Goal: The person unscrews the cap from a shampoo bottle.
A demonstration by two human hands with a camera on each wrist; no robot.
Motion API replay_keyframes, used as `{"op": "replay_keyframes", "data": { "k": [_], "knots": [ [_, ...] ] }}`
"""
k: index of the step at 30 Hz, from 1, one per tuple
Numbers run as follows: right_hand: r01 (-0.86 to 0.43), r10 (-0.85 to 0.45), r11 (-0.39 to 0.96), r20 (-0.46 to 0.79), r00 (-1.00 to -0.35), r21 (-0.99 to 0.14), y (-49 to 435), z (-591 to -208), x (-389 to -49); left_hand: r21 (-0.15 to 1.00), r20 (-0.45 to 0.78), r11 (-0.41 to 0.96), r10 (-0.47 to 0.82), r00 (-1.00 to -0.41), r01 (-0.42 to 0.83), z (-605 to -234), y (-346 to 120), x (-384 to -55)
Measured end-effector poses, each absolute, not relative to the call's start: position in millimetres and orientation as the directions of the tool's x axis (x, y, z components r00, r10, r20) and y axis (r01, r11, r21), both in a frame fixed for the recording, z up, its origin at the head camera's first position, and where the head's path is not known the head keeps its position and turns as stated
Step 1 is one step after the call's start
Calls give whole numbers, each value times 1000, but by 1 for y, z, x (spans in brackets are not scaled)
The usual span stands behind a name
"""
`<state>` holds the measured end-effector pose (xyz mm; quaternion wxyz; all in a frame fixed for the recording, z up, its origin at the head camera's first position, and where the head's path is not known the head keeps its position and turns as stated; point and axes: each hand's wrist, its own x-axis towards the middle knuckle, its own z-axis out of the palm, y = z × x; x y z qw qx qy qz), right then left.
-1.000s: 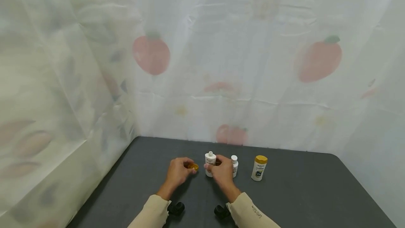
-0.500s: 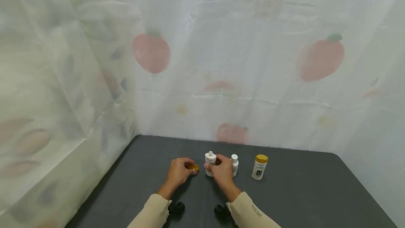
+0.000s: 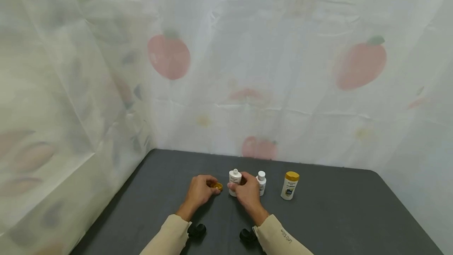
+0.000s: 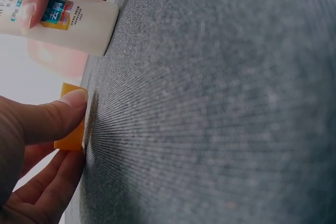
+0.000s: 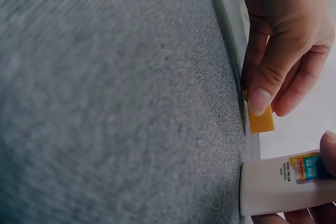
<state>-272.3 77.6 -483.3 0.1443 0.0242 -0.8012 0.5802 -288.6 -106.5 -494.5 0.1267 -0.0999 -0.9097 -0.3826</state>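
My left hand (image 3: 200, 190) pinches an orange-yellow bottle cap (image 4: 71, 142) between thumb and fingers, low at the tabletop. To its right, my right hand (image 3: 249, 192) grips a white bottle (image 3: 234, 182) by its body. That bottle stands upright with its narrow neck bare, and a small blue and orange label (image 5: 308, 167) shows on its front in the right wrist view. Just beyond the right hand stands a smaller white bottle (image 3: 261, 184) with a white cap, partly covered by the hand. Further right is a white bottle with a yellow cap (image 3: 290, 186), untouched.
A dark grey table (image 3: 336, 207) carries everything. Behind it hangs a pale curtain (image 3: 283, 70) printed with fruit, and another sheet (image 3: 70, 109) closes off the left side. Black camera mounts (image 3: 197, 231) sit at both wrists.
Both hands keep the same hold on the cap and the bottle. The head view tilts very slightly; nothing else visibly moves.
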Motion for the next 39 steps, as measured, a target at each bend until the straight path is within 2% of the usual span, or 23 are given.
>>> {"op": "replay_keyframes", "data": {
  "k": [14,21,28,34,39],
  "knots": [
    [-185,94,429,248,-964,-884,82,-484,-271,662,315,692,93,-945,288,-498,-105,-288],
    [-195,44,362,225,-973,-912,89,-472,-263,673,303,668,142,-942,317,-496,-107,-287],
    [-199,50,355,231,-972,-913,100,-459,-252,702,277,649,129,-952,292,-481,-108,-276],
    [-178,55,318,205,-977,-931,117,-443,-237,710,315,630,115,-942,314,-465,-107,-260],
    [-194,55,295,220,-974,-935,130,-433,-226,746,363,549,140,-921,378,-450,-97,-249]
  ]
}}
